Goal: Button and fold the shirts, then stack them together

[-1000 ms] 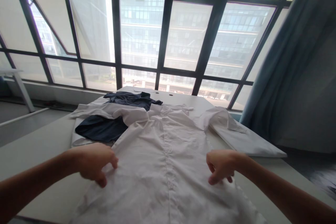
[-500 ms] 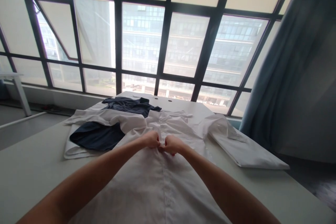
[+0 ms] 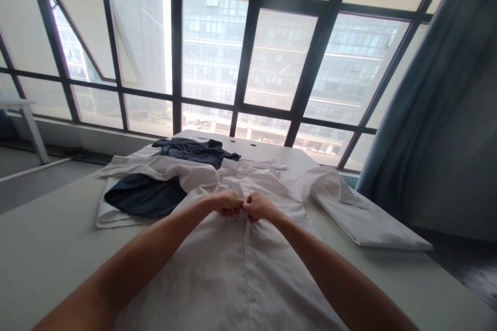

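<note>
A white button-front shirt (image 3: 209,269) lies spread on the table, its collar toward the window and its hem toward me. Both hands meet at the middle of its front opening. My left hand (image 3: 228,202) is closed, pinching the shirt's front edge. Right beside it, my right hand (image 3: 258,207) is closed on the other side of the same front edge, the fingertips of both nearly touching. Any button between the fingers is hidden. Lower down, the front strip runs straight toward me.
Beyond the shirt lies a dark shirt (image 3: 190,151). Dark folded cloth (image 3: 145,195) sits under the left sleeve. At the right rests a folded white garment (image 3: 373,220). The white table (image 3: 42,248) reaches toward the windows; a blue-grey curtain (image 3: 419,114) hangs at right.
Both hands have shifted slightly up and right along the shirt front and are closer together, still pinching the cloth. The view has tilted a little downward.
</note>
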`<state>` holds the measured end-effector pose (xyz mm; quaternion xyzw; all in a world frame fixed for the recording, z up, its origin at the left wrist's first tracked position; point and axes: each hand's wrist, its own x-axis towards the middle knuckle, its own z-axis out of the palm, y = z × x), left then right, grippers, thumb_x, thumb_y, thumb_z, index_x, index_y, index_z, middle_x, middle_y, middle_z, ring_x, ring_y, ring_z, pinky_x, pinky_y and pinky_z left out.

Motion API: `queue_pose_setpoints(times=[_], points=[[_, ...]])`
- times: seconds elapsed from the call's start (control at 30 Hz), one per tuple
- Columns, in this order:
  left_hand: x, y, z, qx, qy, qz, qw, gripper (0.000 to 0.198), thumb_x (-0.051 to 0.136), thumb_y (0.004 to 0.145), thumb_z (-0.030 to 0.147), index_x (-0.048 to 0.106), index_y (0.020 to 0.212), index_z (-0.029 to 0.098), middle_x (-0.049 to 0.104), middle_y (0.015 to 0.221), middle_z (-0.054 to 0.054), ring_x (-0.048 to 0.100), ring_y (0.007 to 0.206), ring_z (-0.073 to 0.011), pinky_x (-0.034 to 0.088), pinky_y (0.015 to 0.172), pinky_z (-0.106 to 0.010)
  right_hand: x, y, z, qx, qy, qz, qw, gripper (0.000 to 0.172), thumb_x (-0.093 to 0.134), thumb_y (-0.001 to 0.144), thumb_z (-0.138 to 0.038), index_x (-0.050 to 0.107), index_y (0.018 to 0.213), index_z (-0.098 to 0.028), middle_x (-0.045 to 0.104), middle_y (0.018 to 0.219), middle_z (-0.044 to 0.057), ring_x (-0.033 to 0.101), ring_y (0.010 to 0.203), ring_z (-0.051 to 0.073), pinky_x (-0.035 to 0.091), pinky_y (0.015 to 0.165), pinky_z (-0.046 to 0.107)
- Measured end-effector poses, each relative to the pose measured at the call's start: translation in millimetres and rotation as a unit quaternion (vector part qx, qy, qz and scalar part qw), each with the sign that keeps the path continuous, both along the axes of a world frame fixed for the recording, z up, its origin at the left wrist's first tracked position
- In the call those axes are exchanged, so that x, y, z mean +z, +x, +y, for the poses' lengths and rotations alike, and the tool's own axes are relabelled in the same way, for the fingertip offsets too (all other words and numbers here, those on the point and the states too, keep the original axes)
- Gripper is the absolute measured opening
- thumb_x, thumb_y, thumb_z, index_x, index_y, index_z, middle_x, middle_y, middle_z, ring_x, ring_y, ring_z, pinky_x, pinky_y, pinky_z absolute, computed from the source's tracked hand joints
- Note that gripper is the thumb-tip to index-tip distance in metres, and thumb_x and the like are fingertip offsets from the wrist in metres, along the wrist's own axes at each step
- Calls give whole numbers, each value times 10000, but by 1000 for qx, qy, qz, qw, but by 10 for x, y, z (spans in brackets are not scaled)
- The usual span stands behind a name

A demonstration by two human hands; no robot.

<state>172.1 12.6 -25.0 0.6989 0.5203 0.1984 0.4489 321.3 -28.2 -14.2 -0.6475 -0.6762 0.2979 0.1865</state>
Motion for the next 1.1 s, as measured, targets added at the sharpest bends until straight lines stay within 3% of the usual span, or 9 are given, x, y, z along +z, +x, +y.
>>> queue_pose_setpoints(times=[0.1, 0.3, 0.43, 0.57, 0.73, 0.93, 1.1], points=[[-86, -56, -44, -63, -80, -53, 993, 297, 586, 869, 257, 599, 592, 149, 579, 552, -13, 499, 447, -101, 339, 447, -224, -150, 88, -46, 0, 52, 99, 994, 138, 586, 756, -167, 601, 619, -166, 589, 458, -14, 605, 432, 147, 446, 382, 192], [5, -73, -218, -58, -50, -80, 994, 342, 611, 877, 298, 592, 560, 170, 552, 522, 9, 465, 466, -89, 326, 477, -224, -393, 194, -153, -5, 107, 234, 966, 67, 599, 755, -218, 628, 722, -167, 599, 518, -36, 561, 428, 115, 419, 407, 195], [43, -63, -274, -62, -39, -95, 993, 356, 619, 878, 310, 587, 550, 175, 538, 503, 11, 466, 467, -95, 332, 480, -228, -450, 195, -128, -11, 103, 258, 961, 95, 621, 734, -246, 650, 730, -156, 620, 547, -17, 562, 434, 119, 415, 407, 206], [-16, -52, -250, -65, -33, -101, 992, 338, 638, 863, 330, 594, 565, 176, 545, 509, 13, 453, 456, -92, 328, 474, -230, -467, 191, -113, -26, 118, 282, 952, 116, 634, 709, -261, 663, 727, -150, 603, 516, -20, 542, 418, 114, 407, 397, 205], [-61, -45, -207, -57, -57, -104, 991, 339, 687, 822, 396, 606, 575, 177, 608, 581, -1, 463, 462, -91, 338, 479, -234, -421, 201, -139, -17, 47, 353, 934, 135, 617, 713, -290, 656, 711, -161, 689, 620, 17, 609, 500, 116, 468, 465, 198], [-77, -19, -198, -54, -82, -112, 989, 438, 685, 794, 559, 625, 630, 157, 643, 625, -32, 495, 497, -106, 337, 485, -232, -465, 165, -73, -25, 69, 292, 954, 109, 666, 688, -271, 639, 690, -165, 671, 581, 0, 564, 454, 98, 428, 425, 186], [-124, 49, -178, -55, -61, -76, 994, 587, 615, 782, 692, 615, 638, 124, 569, 541, -21, 393, 442, -90, 287, 466, -250, -501, 147, -36, 5, 107, 245, 964, 62, 590, 697, -214, 630, 700, -166, 664, 600, -7, 526, 437, 86, 381, 409, 183]])
